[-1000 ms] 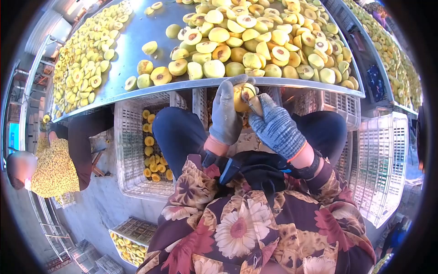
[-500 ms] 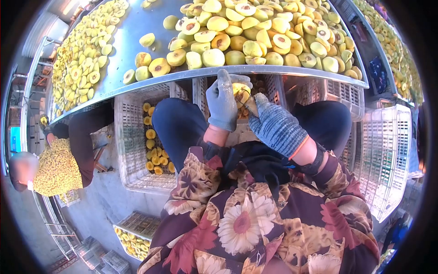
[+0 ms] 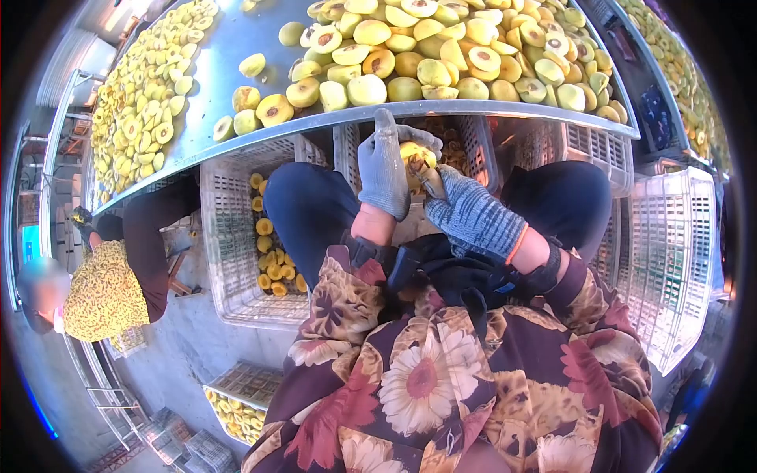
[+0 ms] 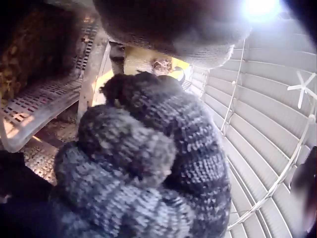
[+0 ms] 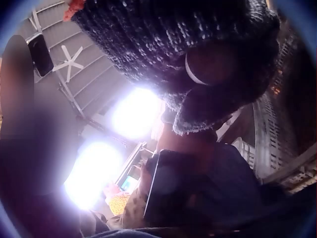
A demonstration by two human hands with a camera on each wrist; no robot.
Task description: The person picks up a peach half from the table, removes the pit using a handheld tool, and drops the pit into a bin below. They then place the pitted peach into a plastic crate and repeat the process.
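In the head view, the grey-gloved left hand (image 3: pixel 382 169) holds a yellow peach half (image 3: pixel 412 151) just in front of the table edge, thumb pointing up. Its brown pit area faces the other hand. The right hand (image 3: pixel 479 214), in a striped blue-grey knit glove, grips a short pale-handled tool (image 3: pixel 434 185) whose tip meets the fruit; glove and fruit hide the working end. The left wrist view shows the right hand's curled fingers (image 4: pixel 148 148) close below the peach half (image 4: pixel 161 64). A rounded handle end (image 5: pixel 210 64) shows within the right glove in the right wrist view.
A metal table (image 3: pixel 229 63) bears heaps of peach halves (image 3: pixel 473 55). Below it, a crate (image 3: pixel 477 150) stands between the knees. Another crate (image 3: pixel 256 315) at left contains several pitted halves, and a white crate (image 3: pixel 670 268) stands at right. A person (image 3: pixel 102 292) sits at far left.
The head view has shifted, so the table edge sits higher. Both hands stay together at the peach half; the right hand has turned slightly and the fruit's cut side has rotated.
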